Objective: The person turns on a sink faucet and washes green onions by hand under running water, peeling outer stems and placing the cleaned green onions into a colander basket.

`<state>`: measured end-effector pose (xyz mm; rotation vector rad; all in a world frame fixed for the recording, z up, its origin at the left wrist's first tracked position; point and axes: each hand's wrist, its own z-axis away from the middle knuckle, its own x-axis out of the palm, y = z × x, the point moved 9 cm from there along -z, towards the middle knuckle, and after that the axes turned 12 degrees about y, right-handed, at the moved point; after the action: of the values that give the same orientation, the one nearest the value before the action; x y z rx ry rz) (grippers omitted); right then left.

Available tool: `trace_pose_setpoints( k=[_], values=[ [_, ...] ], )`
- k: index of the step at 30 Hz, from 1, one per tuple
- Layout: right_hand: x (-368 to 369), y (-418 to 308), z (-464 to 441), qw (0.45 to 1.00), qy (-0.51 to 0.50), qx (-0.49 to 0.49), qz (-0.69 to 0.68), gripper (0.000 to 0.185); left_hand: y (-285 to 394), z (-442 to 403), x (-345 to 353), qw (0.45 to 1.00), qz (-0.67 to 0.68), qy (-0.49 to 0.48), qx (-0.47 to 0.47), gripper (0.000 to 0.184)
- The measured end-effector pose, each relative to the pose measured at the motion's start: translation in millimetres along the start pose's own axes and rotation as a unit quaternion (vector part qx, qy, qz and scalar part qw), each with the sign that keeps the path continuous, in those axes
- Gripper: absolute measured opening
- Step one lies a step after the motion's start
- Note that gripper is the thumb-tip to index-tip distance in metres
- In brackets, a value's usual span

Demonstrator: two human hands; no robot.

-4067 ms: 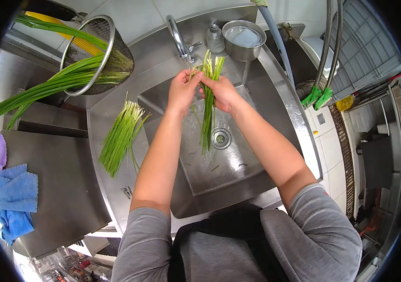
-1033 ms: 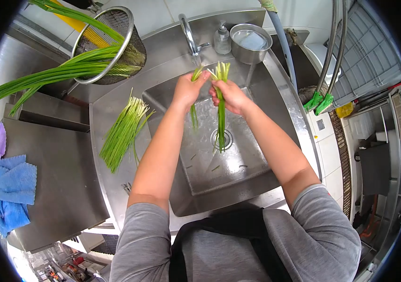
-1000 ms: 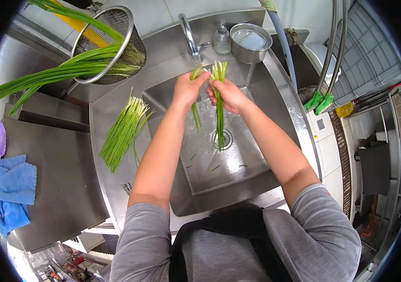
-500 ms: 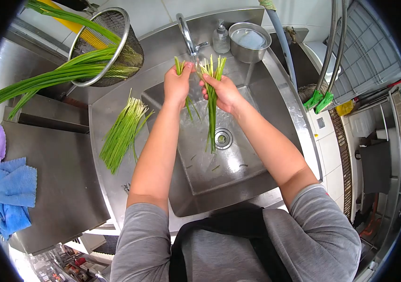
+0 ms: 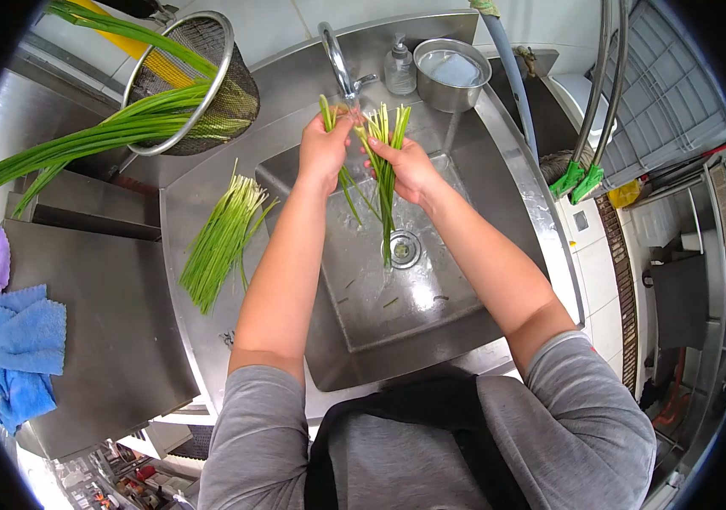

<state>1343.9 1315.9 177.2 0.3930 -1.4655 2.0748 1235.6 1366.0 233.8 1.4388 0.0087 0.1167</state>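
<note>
Over the sink [image 5: 414,331], just under the faucet [image 5: 336,58], both of my hands are at work close together. My left hand [image 5: 323,153] is closed on a few green stalks [image 5: 348,194] that hang below it; its fingertips are slightly blurred beside the running water. My right hand [image 5: 410,170] grips a thicker bunch of green stalks [image 5: 386,200], pale ends up, green tips hanging over the drain [image 5: 403,249]. Another bunch [image 5: 224,242] lies on the steel ledge left of the sink, its pale ends pointing away from me.
A mesh strainer [image 5: 227,89] with long green stalks stands at the back left. A soap bottle [image 5: 399,68] and a metal pot [image 5: 452,75] are behind the sink. Blue cloths [image 5: 23,336] lie at the far left. Hoses [image 5: 605,93] hang on the right.
Compared with one second ago, my left hand has shifted slightly left and up. The stalks in my right hand have spread out at their pale ends, and their position has shifted slightly left.
</note>
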Motion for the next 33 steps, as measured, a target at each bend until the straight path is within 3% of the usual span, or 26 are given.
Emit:
trace_pose_setpoints(
  k=[5,7,11,23,25,27,29,33],
  values=[
    [1,0,8,0.999,-0.033,0.005,0.011,0.016,10,0,1,0.999,-0.004,-0.003,0.045,0.013],
    [1,0,7,0.999,-0.037,-0.007,0.023,0.015,6,-4,-5,0.999,0.009,0.035,0.023,0.015],
    [-5,-2,3,1.000,-0.008,-0.021,0.021,0.012,-7,7,1,0.999,-0.051,0.001,-0.018,0.017],
    [-22,26,13,0.999,-0.005,0.050,0.002,0.013,7,-15,-24,0.997,0.077,0.032,-0.004,0.025],
    [-24,26,11,0.998,0.000,0.054,-0.016,0.013,4,-15,-41,0.992,0.087,0.090,-0.020,0.030],
    [-24,22,10,0.998,0.007,0.057,-0.036,0.013,-12,-8,-38,0.996,0.027,0.085,-0.031,0.032],
    [-17,19,10,0.998,0.006,0.054,-0.035,0.013,-36,10,-19,0.987,-0.137,0.026,-0.085,0.028],
    [-6,16,13,0.999,-0.020,0.045,-0.023,0.015,-33,17,2,0.996,-0.061,-0.027,-0.057,0.026]
  ],
)
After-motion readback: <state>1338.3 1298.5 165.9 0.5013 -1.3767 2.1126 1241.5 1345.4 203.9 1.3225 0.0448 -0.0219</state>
